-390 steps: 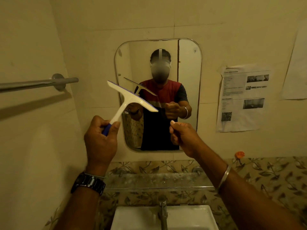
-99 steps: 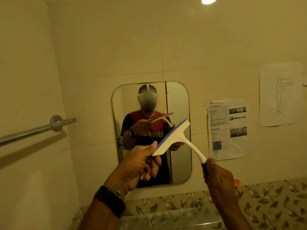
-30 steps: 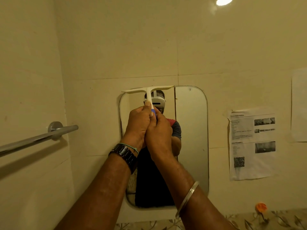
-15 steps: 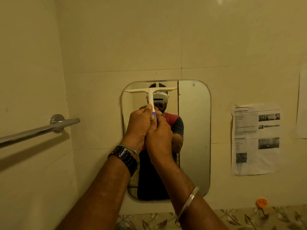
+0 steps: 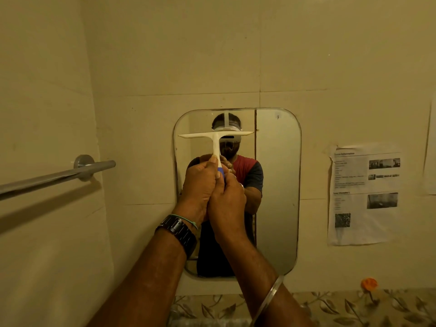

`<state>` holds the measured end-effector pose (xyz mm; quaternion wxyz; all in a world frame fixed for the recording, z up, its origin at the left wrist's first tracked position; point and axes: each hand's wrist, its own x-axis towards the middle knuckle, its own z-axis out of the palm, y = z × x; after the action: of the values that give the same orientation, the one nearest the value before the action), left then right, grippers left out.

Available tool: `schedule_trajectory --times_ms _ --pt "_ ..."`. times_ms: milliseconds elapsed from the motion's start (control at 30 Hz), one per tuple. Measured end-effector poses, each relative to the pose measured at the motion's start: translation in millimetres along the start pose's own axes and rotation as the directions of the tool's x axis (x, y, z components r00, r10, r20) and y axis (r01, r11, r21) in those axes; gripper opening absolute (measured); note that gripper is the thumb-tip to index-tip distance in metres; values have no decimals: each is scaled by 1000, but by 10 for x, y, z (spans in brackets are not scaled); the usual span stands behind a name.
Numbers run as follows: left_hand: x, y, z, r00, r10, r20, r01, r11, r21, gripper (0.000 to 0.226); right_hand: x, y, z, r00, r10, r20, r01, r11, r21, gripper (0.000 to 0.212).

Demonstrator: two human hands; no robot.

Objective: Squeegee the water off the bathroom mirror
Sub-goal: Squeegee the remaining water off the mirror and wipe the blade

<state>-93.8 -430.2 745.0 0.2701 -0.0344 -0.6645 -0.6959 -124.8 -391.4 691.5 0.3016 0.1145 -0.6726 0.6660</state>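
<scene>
A rounded rectangular mirror (image 5: 277, 185) hangs on the tiled wall ahead. A white squeegee (image 5: 215, 136) with a blue handle end lies with its blade level against the upper left part of the glass, a little below the top edge. My left hand (image 5: 200, 185) and my right hand (image 5: 227, 201) are both wrapped around its handle, pressed side by side. The blade spans from the mirror's left edge to about its middle. My hands and forearms hide the lower middle of the glass.
A chrome towel bar (image 5: 56, 177) sticks out from the left wall. Printed paper sheets (image 5: 364, 194) are stuck to the wall right of the mirror. A leaf-patterned tile band (image 5: 354, 308) runs below, with a small orange object (image 5: 369, 283) on it.
The squeegee blade has slid down the glass from the mirror's top edge, with both hands still on the handle. My view has tilted slightly downward.
</scene>
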Motion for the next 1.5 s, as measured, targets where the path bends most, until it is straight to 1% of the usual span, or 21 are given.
schedule_trajectory --times_ms 133,233,300,500,600,700,833,967,1067,1167,1233,1333,1500 --pt "-31 -32 2 1000 -2 -19 4 997 73 33 -52 52 -27 1000 0 0 0 1000 -9 37" --pt "-63 -58 -6 1000 8 -18 -5 989 149 40 -85 96 -45 1000 1 1 -1 1000 -9 38" --pt "-100 -69 -7 1000 10 -19 -7 985 170 42 -114 107 -55 1000 3 2 -3 1000 -9 38" --pt "-200 -105 -13 1000 -19 -14 21 987 160 34 -212 99 -103 999 19 42 -21 999 37 39" --pt "-252 -130 -17 999 -39 -25 43 985 169 42 -274 122 -138 998 23 59 -26 999 46 37" --pt "-292 -193 -29 998 -58 -30 63 982 177 45 -335 171 -168 998 34 61 -37 998 41 34" --pt "-328 -273 -43 995 -99 -30 102 988 115 40 -416 214 -190 997 49 58 -51 998 43 35" --pt "-366 -334 -62 991 -129 -18 130 987 95 32 -474 241 -203 995 73 74 -76 996 42 35" --pt "-402 -370 -68 990 -137 -18 138 986 89 37 -516 278 -216 995 85 62 -88 995 47 35" --pt "-436 -436 -83 989 -149 -23 151 984 90 43 -582 320 -226 991 104 82 -109 993 54 35" --pt "-460 -490 -100 987 -158 -17 159 983 89 43 -641 354 -228 990 112 85 -118 991 65 32" --pt "-514 -559 -120 983 -185 -12 186 981 64 36 -717 403 -230 990 118 77 -122 991 52 31" --pt "-580 -678 -150 979 -202 -27 203 978 40 42 -829 489 -231 985 154 83 -156 987 26 32"
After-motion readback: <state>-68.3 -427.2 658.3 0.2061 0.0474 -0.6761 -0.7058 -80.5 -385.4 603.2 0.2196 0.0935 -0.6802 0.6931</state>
